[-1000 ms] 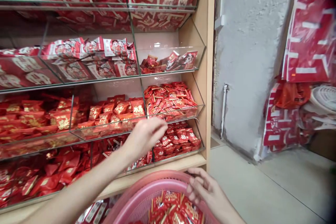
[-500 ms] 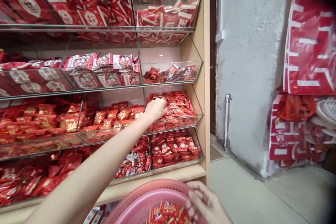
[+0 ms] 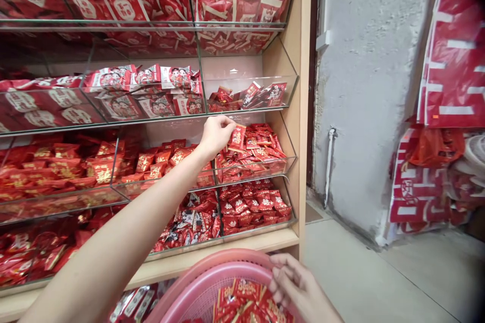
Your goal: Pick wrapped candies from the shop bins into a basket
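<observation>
My left hand (image 3: 217, 135) reaches in from the lower left and pinches a small red packet (image 3: 237, 137) by its top edge. The packet hangs just above a heap of similar red packets (image 3: 261, 154) in a clear-fronted shelf bin. At the bottom, my right hand (image 3: 293, 282) has its fingers curled over the right rim of a pink basket (image 3: 189, 287). Red and gold packets (image 3: 246, 300) lie inside the basket, near the right fingers.
Shelves with clear dividers (image 3: 250, 167) hold rows of red packets on the left. A wooden side panel (image 3: 303, 111) stands right of the bins. Farther right are a grey wall (image 3: 371, 86) and hanging red bags (image 3: 454, 60).
My left hand has lifted up and slightly left from the heap, and a red packet now shows in its fingertips. The view has shifted slightly. My right hand stays on the basket rim.
</observation>
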A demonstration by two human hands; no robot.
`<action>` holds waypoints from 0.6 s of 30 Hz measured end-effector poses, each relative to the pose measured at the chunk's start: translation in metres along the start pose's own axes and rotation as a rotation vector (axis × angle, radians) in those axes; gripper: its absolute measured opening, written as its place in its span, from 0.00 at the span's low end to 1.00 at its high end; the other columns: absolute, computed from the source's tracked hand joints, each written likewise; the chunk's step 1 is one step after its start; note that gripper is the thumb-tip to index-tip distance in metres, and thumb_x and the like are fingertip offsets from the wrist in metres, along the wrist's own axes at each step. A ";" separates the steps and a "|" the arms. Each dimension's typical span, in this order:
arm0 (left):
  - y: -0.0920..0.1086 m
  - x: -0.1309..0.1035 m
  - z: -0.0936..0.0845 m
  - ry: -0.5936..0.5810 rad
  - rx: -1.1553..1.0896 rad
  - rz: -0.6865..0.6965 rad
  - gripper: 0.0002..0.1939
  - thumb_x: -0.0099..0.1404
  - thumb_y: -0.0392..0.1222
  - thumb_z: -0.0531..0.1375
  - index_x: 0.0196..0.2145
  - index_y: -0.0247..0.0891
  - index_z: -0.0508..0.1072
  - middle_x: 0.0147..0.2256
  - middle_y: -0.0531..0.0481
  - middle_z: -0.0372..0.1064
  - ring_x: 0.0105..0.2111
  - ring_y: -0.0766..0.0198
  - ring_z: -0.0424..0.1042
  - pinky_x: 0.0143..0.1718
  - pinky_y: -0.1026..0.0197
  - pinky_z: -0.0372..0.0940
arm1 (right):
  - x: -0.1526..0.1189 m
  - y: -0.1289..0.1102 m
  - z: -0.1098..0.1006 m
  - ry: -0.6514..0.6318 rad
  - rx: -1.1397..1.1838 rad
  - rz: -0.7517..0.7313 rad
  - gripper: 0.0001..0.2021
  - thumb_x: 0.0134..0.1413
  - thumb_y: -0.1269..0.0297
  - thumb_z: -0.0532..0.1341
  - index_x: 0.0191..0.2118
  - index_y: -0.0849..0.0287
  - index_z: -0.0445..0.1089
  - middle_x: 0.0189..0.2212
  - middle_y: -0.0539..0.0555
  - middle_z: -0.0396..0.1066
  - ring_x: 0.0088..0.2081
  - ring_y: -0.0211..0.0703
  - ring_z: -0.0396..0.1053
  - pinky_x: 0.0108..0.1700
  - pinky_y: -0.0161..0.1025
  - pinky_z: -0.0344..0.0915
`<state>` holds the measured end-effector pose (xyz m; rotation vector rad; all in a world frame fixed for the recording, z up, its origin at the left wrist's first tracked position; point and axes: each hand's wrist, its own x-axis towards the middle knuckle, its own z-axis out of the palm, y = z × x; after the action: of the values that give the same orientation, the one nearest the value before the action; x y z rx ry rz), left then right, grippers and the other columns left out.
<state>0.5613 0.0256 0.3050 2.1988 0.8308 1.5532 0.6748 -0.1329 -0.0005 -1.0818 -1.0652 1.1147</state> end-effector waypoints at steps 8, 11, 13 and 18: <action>-0.005 -0.146 -0.005 -0.388 -0.513 -0.432 0.09 0.55 0.42 0.63 0.30 0.32 0.76 0.27 0.50 0.72 0.25 0.72 0.66 0.29 0.67 0.63 | -0.019 -0.040 0.008 -0.003 0.089 0.008 0.25 0.56 0.43 0.53 0.45 0.62 0.65 0.32 0.57 0.72 0.30 0.41 0.70 0.31 0.37 0.65; -0.023 -0.191 0.002 -0.394 -0.563 -0.585 0.10 0.56 0.42 0.63 0.32 0.32 0.76 0.29 0.50 0.72 0.26 0.71 0.67 0.31 0.66 0.63 | -0.023 -0.047 0.013 -0.067 0.138 0.027 0.26 0.58 0.43 0.50 0.48 0.62 0.65 0.38 0.61 0.71 0.34 0.44 0.71 0.31 0.39 0.67; -0.033 -0.208 0.009 -0.400 -0.583 -0.647 0.10 0.56 0.42 0.62 0.33 0.32 0.76 0.30 0.49 0.73 0.28 0.69 0.68 0.32 0.65 0.64 | -0.024 -0.048 0.015 -0.107 0.089 0.015 0.24 0.57 0.45 0.53 0.48 0.60 0.65 0.41 0.60 0.70 0.35 0.45 0.71 0.28 0.38 0.67; -0.049 -0.217 0.019 -0.417 -0.676 -0.690 0.08 0.58 0.41 0.61 0.31 0.32 0.72 0.29 0.51 0.70 0.28 0.69 0.68 0.34 0.65 0.63 | -0.022 -0.040 0.015 -0.035 -0.081 -0.060 0.17 0.58 0.50 0.55 0.44 0.58 0.66 0.35 0.54 0.70 0.32 0.40 0.70 0.30 0.35 0.66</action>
<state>0.5137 -0.0703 0.1096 1.4369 0.6831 0.8213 0.6630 -0.1574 0.0395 -1.0904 -1.1717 1.0533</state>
